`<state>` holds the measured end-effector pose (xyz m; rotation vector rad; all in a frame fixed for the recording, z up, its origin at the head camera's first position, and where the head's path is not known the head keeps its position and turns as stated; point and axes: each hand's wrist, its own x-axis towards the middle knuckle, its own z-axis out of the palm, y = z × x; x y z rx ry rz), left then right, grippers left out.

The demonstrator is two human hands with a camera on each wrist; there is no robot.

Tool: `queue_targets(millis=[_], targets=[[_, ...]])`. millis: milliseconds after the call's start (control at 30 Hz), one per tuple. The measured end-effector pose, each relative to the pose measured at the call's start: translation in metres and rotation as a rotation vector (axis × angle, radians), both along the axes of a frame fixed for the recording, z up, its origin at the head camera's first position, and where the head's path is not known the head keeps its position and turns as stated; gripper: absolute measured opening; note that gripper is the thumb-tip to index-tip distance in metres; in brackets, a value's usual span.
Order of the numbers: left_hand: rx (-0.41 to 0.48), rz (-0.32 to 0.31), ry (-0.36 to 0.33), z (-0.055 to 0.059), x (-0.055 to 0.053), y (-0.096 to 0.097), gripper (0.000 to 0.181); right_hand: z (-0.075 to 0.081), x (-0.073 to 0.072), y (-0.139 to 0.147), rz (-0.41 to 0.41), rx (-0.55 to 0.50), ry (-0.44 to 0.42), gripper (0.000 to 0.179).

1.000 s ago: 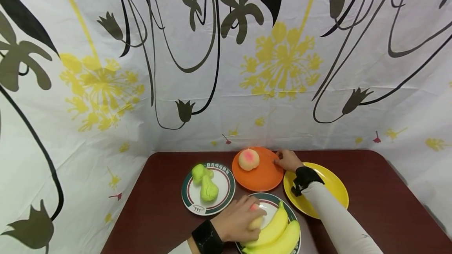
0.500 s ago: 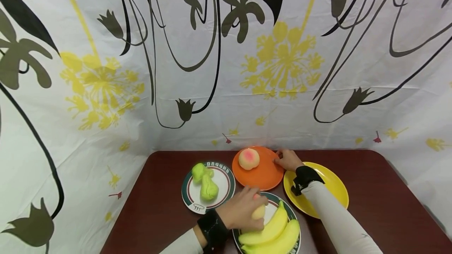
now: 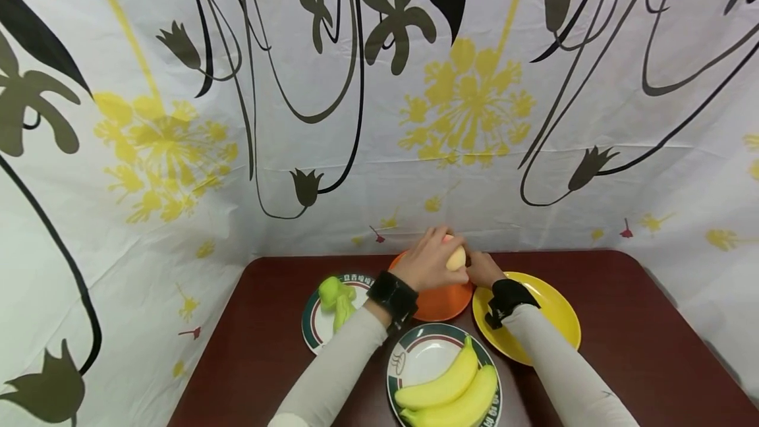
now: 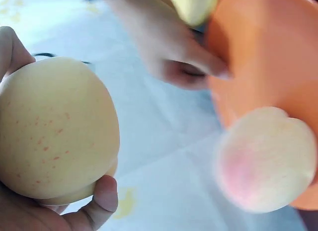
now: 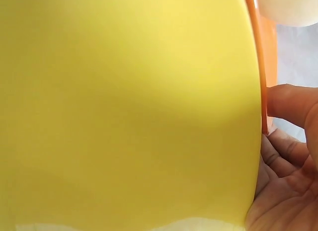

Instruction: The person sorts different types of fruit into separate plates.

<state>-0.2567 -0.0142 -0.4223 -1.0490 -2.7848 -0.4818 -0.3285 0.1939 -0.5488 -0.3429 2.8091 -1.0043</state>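
Note:
My left hand (image 3: pixel 423 265) grips a peach (image 3: pixel 456 258) and holds it above the orange plate (image 3: pixel 441 304). The left wrist view shows this peach (image 4: pixel 59 126) close up, pale with small red specks, fingers and thumb round it. A second peach (image 4: pixel 268 161), with a pink blush, lies on the orange plate; in the head view my left hand hides it. At that plate's right rim is my right hand (image 3: pixel 484 270). In the right wrist view, its thumb and fingers pinch the orange rim (image 5: pixel 271 57), beside the yellow plate (image 5: pixel 129 107).
Two bananas (image 3: pixel 447 384) lie on a white plate with a green rim (image 3: pixel 423 351) at the front. A similar plate (image 3: pixel 314 325) at the left bears green fruit-like pieces (image 3: pixel 332 294), partly behind my left arm. A patterned cloth (image 3: pixel 379 117) hangs behind the dark red table (image 3: pixel 249 341).
My left hand has lifted the peach off the banana plate and carried it forward, up over the orange plate. My right hand has stayed at the orange rim.

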Motion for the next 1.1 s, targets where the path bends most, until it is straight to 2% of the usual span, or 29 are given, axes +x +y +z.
queue_targets(millis=[100,200,300,433,500,567,767,933,1100], targets=[[-0.052,0.025,-0.018,-0.02,-0.017,0.003,0.046,-0.001,-0.003,-0.002,0.004,-0.002,-0.011,0.031],[-0.124,0.028,-0.002,-0.043,-0.031,0.005,0.047,-0.002,-0.005,-0.003,0.0,0.004,-0.007,0.023],[-0.208,0.008,0.085,-0.062,-0.041,0.009,0.047,-0.001,-0.006,-0.003,0.006,0.024,0.017,0.024],[-0.32,-0.032,0.227,-0.077,-0.045,0.017,0.05,0.0,-0.005,-0.002,0.002,0.024,0.022,0.025],[-0.365,-0.044,0.266,-0.082,-0.044,0.02,0.051,0.001,-0.005,-0.002,0.0,0.031,0.019,0.023],[-0.389,-0.042,0.274,-0.085,-0.041,0.023,0.054,0.001,-0.004,-0.002,0.005,0.043,0.023,0.022],[-0.414,-0.033,0.295,-0.09,-0.03,0.025,0.064,-0.001,-0.004,-0.002,-0.011,0.038,0.007,0.023],[-0.401,-0.024,0.257,-0.096,-0.027,0.024,0.069,-0.002,-0.004,-0.002,-0.016,0.027,-0.003,0.018],[-0.39,-0.018,0.183,-0.092,-0.026,0.022,0.067,-0.003,-0.004,-0.001,-0.008,0.007,-0.03,0.019]])
